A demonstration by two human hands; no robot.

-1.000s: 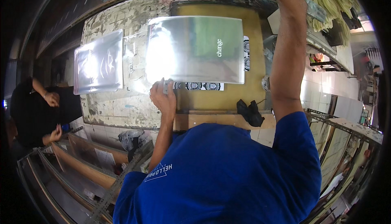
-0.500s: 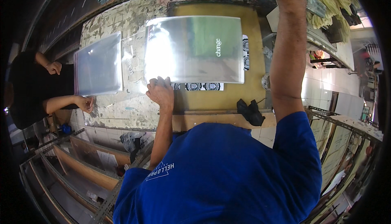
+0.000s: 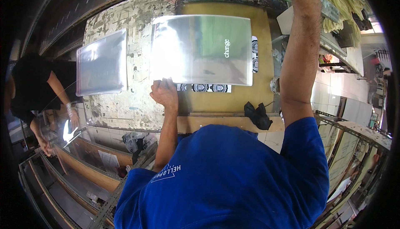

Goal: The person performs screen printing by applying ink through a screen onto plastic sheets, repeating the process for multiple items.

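So the main thing here is a big clear plastic sleeve [image 3: 202,50], shiny with glare on its left half, with something green and white lettering showing through on the right. It lies flat on a mustard-yellow board [image 3: 258,91] on the worn, paint-chipped workbench [image 3: 121,108]. A strip of black-and-white round stickers [image 3: 204,88] peeks out from under its near edge.

The left hand [image 3: 166,93] sits right at the sleeve's near-left corner, fingers curled down onto that edge, pressing or pinching it, can't tell which. The right arm [image 3: 301,54] reaches up past the sleeve's right side and the hand is cut off at the top, so no idea about its grip.

Left of the sleeve there's bare bench, then a second clear sleeve [image 3: 102,62] near the bench's left edge. A black rag [image 3: 257,115] lies at the near edge.
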